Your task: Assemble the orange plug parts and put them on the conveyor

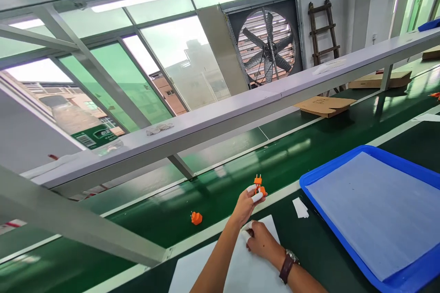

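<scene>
My left hand [248, 201] reaches out over the green conveyor belt [220, 183] and pinches a small orange plug part [258, 184] between fingertips that wear white finger cots. A second orange part [196, 218] lies on the belt to the left of that hand. My right hand [260, 239], with a wristwatch [288, 265] on its wrist, rests on a white sheet [206, 270] at the near edge. Its fingers are curled in; whether they hold anything is hidden.
A blue tray [311, 178] lined with a white sheet sits at the right. A small white scrap [300, 207] lies beside it. Flat cardboard boxes [325, 105] lie further along the belt. A grey shelf rail [240, 110] crosses above, with a wall fan [266, 48] and ladder [321, 32] behind.
</scene>
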Available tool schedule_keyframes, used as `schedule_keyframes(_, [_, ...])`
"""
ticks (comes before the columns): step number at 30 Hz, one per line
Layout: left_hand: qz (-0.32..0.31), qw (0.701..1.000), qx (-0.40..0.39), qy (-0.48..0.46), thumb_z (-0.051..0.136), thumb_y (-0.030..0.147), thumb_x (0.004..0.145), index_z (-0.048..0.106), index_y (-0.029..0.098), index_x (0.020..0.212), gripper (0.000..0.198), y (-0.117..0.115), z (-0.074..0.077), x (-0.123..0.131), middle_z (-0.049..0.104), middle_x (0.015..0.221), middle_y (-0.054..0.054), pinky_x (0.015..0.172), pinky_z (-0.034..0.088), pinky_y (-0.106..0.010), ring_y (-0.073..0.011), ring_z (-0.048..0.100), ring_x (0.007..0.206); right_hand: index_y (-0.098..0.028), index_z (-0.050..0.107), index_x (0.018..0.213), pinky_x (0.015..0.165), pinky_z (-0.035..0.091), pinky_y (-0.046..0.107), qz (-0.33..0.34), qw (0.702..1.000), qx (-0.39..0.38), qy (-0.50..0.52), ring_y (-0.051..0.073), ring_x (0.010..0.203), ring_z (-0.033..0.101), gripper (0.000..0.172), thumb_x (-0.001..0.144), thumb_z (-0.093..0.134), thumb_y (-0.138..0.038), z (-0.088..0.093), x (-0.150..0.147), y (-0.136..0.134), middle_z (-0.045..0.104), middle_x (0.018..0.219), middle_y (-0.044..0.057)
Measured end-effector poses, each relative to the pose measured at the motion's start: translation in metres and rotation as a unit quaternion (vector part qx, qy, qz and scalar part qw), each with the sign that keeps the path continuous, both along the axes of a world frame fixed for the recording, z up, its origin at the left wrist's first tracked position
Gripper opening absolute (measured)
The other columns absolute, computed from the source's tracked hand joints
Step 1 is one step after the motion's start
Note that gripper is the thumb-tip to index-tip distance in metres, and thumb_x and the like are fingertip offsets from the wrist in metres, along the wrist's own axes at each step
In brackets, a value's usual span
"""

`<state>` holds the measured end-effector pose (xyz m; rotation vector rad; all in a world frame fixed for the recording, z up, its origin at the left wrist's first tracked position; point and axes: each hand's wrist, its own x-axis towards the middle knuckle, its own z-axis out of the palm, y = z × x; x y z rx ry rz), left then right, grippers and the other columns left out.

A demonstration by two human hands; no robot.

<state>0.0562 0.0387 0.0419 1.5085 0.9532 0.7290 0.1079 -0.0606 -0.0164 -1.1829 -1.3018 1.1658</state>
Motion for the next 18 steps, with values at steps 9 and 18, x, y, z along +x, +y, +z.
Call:
schedule_keyframes(9, [0.122,0.99,-0.01,-0.075,0.081,0.037,0.075,0.073,0.019,0.106,0.036,-0.081,-0.005,-0.104,0.07,0.116,-0.012,0.091,0.055,-0.039,-0.0264,0.066,0.104,-0.018,0.062,0.088,0.049,0.051,0.029,-0.024,0.955,-0.114,0.272,0.015,0.053,0.06,0.041,0.085,0.053,-0.058,0.006,0.014,0.014,0.065,0.071,0.002])
schedule_keyframes(18, [0.236,0.966,0.104,-0.006,0.069,0.038,0.082,0.072,0.025,0.11,0.031,-0.095,-0.055,-0.112,0.063,0.127,-0.008,0.098,0.055,-0.036,-0.0238,0.064,0.114,-0.018,0.071,0.101,0.08,0.056,0.034,0.057,0.992,-0.036,0.111,0.021,0.085,0.07,0.039,0.069,0.082,-0.037,0.014,0.012,-0.006,0.073,0.097,0.007])
